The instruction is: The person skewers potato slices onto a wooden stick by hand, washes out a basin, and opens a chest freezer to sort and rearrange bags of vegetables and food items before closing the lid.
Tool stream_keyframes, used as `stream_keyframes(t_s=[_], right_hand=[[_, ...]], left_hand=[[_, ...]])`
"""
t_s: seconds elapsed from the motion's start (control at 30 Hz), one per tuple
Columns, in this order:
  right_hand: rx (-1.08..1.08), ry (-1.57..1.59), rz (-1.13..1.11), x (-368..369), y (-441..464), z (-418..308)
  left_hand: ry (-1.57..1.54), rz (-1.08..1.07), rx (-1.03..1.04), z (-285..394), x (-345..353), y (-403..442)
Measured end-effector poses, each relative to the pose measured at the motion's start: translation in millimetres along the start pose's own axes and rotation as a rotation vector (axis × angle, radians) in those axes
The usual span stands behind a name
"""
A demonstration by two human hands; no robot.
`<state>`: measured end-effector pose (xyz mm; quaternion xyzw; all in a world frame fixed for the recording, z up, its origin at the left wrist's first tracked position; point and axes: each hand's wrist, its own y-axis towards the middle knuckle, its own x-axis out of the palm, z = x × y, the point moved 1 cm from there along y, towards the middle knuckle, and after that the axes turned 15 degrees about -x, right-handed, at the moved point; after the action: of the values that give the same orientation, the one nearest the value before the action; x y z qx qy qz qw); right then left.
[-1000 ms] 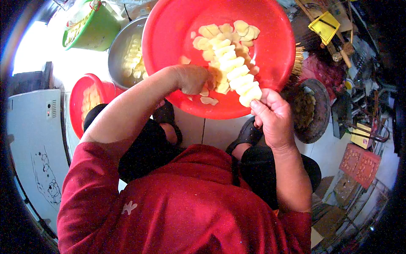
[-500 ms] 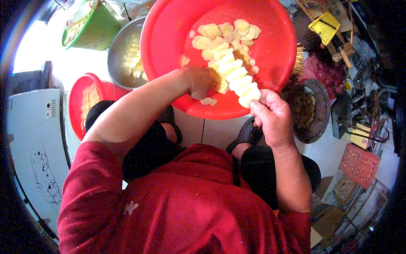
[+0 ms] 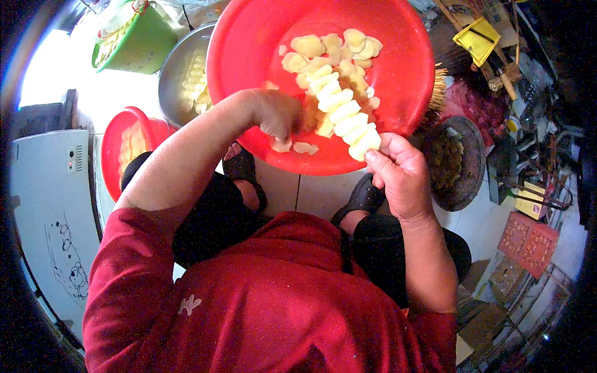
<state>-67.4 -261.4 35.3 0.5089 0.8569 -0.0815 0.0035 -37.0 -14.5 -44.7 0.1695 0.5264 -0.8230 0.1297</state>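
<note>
Our left hand [image 3: 280, 117] has shifted left over the red basin [image 3: 261, 46]; its grip we cannot tell. Our right hand [image 3: 401, 174] clamps in its grip the near end of a potato-slice row [image 3: 342, 112] slanting above the basin's loose slices [image 3: 308, 45].

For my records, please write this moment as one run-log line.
right hand: pinches end of slice row; left hand: at red basin, grip unclear; loose slices: inside basin
</note>
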Motion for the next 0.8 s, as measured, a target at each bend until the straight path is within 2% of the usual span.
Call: stream_keyframes(t_s=[0.07,0.1,0.17,0.2,0.27,0.3,0.37,0.4,0.5,0.8], right_hand=[[-0.006,-0.004,-0.016,-1.4,-1.2,2.1],[-0.012,-0.007,-0.032,-1.9,-1.4,2.5],[-0.006,-0.007,-0.02,-0.9,-3.1,0.7],[0.001,-0.005,-0.008,-0.5,-3.8,-0.6],[-0.003,0.022,-0.02,-2.0,-3.8,-0.6],[-0.001,0.052,-0.031,-2.6,-3.2,-0.9],[-0.024,0.078,0.0,-0.7,-2.4,-3.2],[-0.017,0.072,0.006,-1.1,-2.3,-3.7],[-0.024,0.071,-0.023,-4.0,-2.2,-1.8],[-0.03,0.06,0.004,-2.2,-3.9,-2.8]], left_hand=[[-0.167,0.205,-0.135,-9.3,-7.4,-6.5],[-0.166,0.208,-0.135,-8.4,-12.8,-13.9],[-0.406,0.72,-0.254,-7.1,-30.3,-34.0],[-0.405,0.727,-0.255,-7.7,-33.4,-37.1],[-1.24,0.688,-0.141,-12.8,-38.3,-42.1],[-1.241,0.699,-0.14,-14.4,-40.2,-40.9],[-1.664,0.796,0.021,-17.4,-43.3,-36.0],[-1.806,0.756,0.08,-16.7,-45.5,-38.9],[-1.893,0.762,0.166,-24.4,-48.7,-34.8],[-1.894,0.944,0.169,-16.9,-50.7,-45.2]])
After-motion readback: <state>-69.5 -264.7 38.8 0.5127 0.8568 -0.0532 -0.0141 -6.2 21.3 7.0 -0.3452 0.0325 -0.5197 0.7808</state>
